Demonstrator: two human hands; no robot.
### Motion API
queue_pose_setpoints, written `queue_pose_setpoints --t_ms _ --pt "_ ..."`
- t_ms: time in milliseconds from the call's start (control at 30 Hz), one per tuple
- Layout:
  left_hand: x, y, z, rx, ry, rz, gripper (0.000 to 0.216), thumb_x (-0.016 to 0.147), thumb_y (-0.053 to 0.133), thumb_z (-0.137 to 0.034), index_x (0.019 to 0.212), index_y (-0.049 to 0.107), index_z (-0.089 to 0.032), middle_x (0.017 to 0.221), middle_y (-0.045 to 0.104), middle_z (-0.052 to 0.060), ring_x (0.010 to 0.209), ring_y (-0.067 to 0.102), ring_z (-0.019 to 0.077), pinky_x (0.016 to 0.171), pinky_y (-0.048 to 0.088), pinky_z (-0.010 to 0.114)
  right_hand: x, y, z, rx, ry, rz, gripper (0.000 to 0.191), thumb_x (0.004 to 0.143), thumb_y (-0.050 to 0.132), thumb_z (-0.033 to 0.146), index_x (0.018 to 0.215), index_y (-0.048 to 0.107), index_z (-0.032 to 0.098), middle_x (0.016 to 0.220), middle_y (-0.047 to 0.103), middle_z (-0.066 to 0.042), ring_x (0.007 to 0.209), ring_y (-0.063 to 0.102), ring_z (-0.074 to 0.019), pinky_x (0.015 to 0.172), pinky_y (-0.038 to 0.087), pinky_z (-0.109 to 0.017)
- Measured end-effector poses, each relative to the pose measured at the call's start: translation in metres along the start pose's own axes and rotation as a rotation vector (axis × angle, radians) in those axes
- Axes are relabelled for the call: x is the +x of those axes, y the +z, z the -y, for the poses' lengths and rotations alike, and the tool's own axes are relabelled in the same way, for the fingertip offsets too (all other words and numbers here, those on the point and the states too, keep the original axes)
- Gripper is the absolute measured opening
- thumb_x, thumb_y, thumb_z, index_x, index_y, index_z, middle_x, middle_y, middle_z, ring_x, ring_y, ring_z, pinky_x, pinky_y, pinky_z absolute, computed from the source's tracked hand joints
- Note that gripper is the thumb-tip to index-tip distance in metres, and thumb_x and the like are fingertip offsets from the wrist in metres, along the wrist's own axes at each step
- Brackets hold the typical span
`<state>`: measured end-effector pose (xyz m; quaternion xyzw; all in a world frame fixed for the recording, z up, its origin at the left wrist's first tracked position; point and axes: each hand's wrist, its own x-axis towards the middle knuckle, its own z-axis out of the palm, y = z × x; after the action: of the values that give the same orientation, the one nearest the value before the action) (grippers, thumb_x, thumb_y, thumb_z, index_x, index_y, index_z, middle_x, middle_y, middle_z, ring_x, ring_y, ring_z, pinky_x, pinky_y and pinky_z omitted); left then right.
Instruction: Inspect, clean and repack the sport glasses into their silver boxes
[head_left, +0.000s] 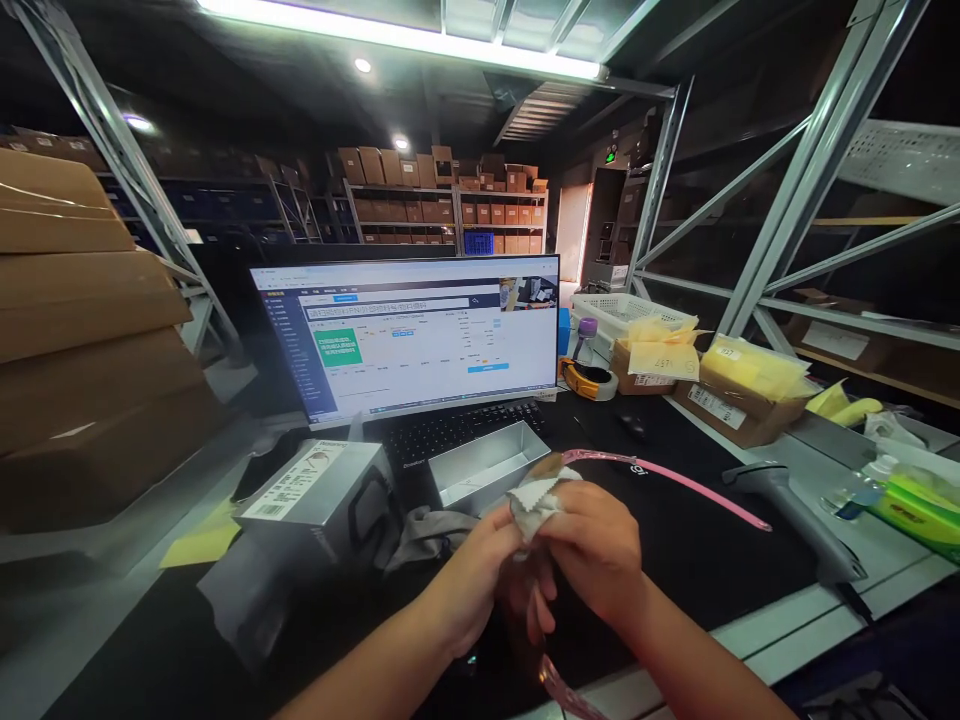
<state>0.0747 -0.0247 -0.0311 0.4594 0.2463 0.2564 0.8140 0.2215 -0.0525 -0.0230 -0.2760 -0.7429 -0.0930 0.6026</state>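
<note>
Both our left hand (pixel 480 580) and right hand (pixel 600 535) grasp pink glasses (pixel 697 486) and a cloth (pixel 534 500). We hold the glasses over the black mat (pixel 720 565), near and right of the open box (pixel 487 486).

The pink glasses (pixel 675 471) look like glossy, see-through plastic, and the pale cloth (pixel 534 497) is matt fabric with a zigzag-cut edge. The open box (pixel 491 488) seems smooth silvery card with a satin sheen; the stacked cartons (pixel 90 360) are dull brown cardboard. The desk mat (pixel 697 570) is matt, the scanner (pixel 806 525) low-sheen grey plastic, the rack post (pixel 807 180) smooth, shiny metal, the yellow slip (pixel 661 361) plain paper
</note>
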Motion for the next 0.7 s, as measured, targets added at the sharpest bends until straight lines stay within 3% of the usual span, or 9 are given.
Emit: queue_pose_setpoints --t_ms 133,300,500,633,700 --pt "0.003 -0.002 0.002 0.003 -0.004 -0.011 0.026 0.078 0.059 -0.033 0.098 0.052 -0.018 0.053 0.064 0.002 0.039 0.062 0.0202 0.034 0.046 0.023 -0.004 0.0 -0.004 -0.073 0.028 -0.037 0.024 0.092 0.057 0.007 0.091 0.072 0.025 0.078 0.075 0.0 0.072 0.071 -0.0156 0.07 0.058 -0.03" --pt "0.002 -0.001 0.0 -0.016 -0.1 0.01 0.026 0.076 0.059 -0.034 0.096 0.051 -0.019 0.051 0.064 0.003 0.04 0.063 0.0209 0.033 0.046 0.023 -0.011 -0.007 -0.013 -0.348 -0.083 -0.094 0.031 0.09 0.057 0.004 0.107 0.071 0.026 0.09 0.076 -0.006 0.084 0.071 -0.021 0.079 0.058 -0.037" --pt "0.002 -0.001 -0.005 0.02 -0.046 -0.03 0.029 0.077 0.06 -0.037 0.095 0.053 -0.016 0.05 0.064 0.003 0.038 0.062 0.0189 0.032 0.044 0.02 -0.004 -0.004 -0.008 -0.023 0.002 0.094 0.022 0.095 0.051 0.008 0.096 0.068 0.022 0.084 0.073 -0.003 0.08 0.068 -0.017 0.073 0.056 -0.033" --pt "0.0 -0.005 -0.013 0.003 -0.072 -0.057 0.023 0.079 0.056 -0.034 0.096 0.052 -0.018 0.052 0.063 0.001 0.041 0.064 0.0186 0.033 0.04 0.017 -0.003 -0.012 -0.019 -0.242 0.03 0.068 0.026 0.095 0.049 0.007 0.097 0.07 0.021 0.087 0.074 -0.006 0.086 0.067 -0.0191 0.08 0.055 -0.035" --pt "-0.002 -0.009 -0.018 -0.013 -0.065 -0.032 0.023 0.08 0.057 -0.033 0.096 0.053 -0.019 0.053 0.062 0.0 0.043 0.065 0.0183 0.036 0.043 0.017 -0.004 -0.023 -0.031 -0.347 0.095 0.119 0.026 0.093 0.05 0.008 0.095 0.072 0.023 0.091 0.075 -0.006 0.089 0.067 -0.0196 0.084 0.054 -0.035"
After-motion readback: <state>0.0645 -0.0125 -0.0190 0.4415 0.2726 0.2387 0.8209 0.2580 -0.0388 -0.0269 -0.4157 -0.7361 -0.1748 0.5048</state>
